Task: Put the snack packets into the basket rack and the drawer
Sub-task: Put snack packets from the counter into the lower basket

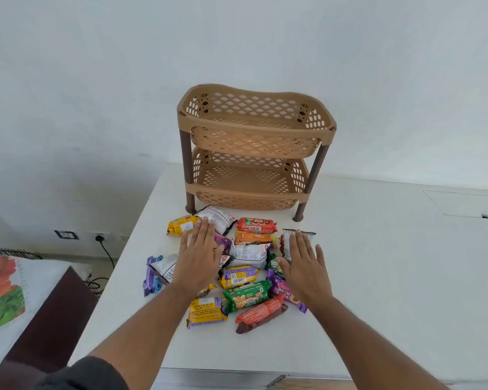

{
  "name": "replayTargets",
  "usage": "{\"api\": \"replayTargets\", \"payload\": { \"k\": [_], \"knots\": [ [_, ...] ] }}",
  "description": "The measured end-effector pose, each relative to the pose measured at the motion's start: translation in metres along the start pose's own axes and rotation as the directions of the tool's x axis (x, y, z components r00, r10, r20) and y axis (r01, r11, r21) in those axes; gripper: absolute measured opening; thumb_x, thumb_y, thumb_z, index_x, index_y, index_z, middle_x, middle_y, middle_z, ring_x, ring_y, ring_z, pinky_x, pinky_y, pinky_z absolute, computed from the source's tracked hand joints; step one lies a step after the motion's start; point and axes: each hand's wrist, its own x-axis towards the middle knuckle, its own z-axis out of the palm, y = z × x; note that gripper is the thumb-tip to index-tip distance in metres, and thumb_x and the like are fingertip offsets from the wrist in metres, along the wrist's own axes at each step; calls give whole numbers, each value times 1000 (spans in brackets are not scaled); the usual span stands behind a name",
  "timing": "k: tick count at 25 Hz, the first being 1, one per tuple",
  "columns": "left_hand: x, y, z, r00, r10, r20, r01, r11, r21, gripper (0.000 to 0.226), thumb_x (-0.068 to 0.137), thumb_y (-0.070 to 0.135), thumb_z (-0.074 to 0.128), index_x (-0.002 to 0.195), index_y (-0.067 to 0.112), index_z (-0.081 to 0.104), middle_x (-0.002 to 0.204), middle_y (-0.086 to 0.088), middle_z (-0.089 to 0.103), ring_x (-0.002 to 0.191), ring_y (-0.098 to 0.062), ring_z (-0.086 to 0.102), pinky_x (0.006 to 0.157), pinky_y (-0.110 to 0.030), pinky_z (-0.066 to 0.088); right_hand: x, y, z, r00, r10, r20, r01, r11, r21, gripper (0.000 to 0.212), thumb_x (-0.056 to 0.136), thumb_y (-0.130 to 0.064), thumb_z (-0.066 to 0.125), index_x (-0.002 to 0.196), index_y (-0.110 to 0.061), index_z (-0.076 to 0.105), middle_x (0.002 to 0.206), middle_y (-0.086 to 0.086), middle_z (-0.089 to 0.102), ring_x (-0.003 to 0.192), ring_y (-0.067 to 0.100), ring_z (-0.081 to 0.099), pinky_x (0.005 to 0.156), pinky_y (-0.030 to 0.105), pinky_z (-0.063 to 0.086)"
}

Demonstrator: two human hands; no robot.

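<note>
A tan two-tier basket rack (254, 128) with brown legs stands at the back of the white table (378, 277); both tiers hold nothing. In front of it several snack packets lie scattered: a yellow one (182, 225), a red one (255, 225), a green one (247, 295), a purple one (151, 275), a red-brown one (261, 312). My left hand (199, 256) hovers flat, palm down, over the left packets. Over the right packets, my right hand (304, 266) is spread the same way. Neither hand holds anything. No drawer is visible.
A white wall rises behind the rack. A bed with a fruit-print cover (3, 294) and a dark wooden frame lies to the left below the table. A wall socket with a black cable (100, 239) sits by the floor. A recessed panel (468, 204) marks the table's far right.
</note>
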Motion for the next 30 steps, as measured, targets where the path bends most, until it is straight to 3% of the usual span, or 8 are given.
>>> {"api": "replayTargets", "payload": {
  "k": [6, 12, 17, 23, 25, 27, 30],
  "knots": [
    [-8, 8, 10, 999, -11, 38, 11, 1000, 16, 65, 105, 49, 19, 161, 16, 17, 170, -4, 9, 156, -19, 1, 125, -46, 7, -14, -2, 8, 999, -44, 27, 45, 999, -26, 82, 93, -66, -12, 160, -19, -8, 168, -1, -8, 154, 16, -12, 126, 43, -1],
    [1, 39, 7, 990, 133, 48, -133, 991, -4, 64, 106, 47, 21, 161, 15, 19, 169, -3, 14, 156, -15, 2, 126, -45, 7, -17, -1, 8, 992, -94, 83, 95, 995, -6, 73, 102, -59, 12, 162, -17, 12, 168, 2, 15, 155, 20, 11, 125, 40, 14],
    [19, 58, 8, 960, 242, 145, -247, 969, 17, 59, 107, 42, 29, 157, 13, 29, 166, -5, 26, 155, -18, 12, 125, -39, 5, -17, -1, 5, 990, -141, -7, 141, 990, -15, 57, 102, -48, 44, 148, -15, 45, 146, 5, 53, 133, 24, 49, 107, 39, 44],
    [38, 72, 3, 919, 284, 274, -313, 947, 68, 54, 105, 35, 42, 152, 10, 35, 158, -10, 39, 149, -25, 28, 123, -44, 19, -12, -2, 3, 988, -149, 39, 149, 989, 7, 47, 101, -43, 46, 140, -18, 46, 133, 2, 53, 118, 21, 51, 96, 34, 47],
    [47, 76, -2, 905, 271, 327, -310, 948, 73, 50, 103, 35, 45, 147, 10, 41, 150, -11, 48, 140, -27, 41, 116, -44, 31, -6, -4, 0, 987, -137, 83, 135, 990, 27, 48, 100, -43, 48, 140, -17, 45, 133, 3, 52, 120, 22, 50, 96, 35, 48],
    [55, 79, -7, 888, 234, 395, -275, 960, 48, 46, 102, 37, 48, 140, 11, 46, 137, -11, 57, 123, -29, 54, 98, -42, 42, 0, -6, -3, 982, -124, 141, 117, 991, 58, 51, 100, -44, 49, 143, -17, 43, 134, 4, 51, 122, 24, 51, 97, 37, 49],
    [66, 81, -10, 840, 188, 508, -236, 971, 32, 39, 100, 42, 52, 126, 13, 52, 119, -9, 64, 104, -28, 62, 83, -41, 52, 8, -6, -8, 971, -102, 214, 85, 993, 86, 54, 98, -42, 53, 145, -17, 41, 134, 5, 52, 123, 25, 53, 98, 39, 50]
  ]
}}
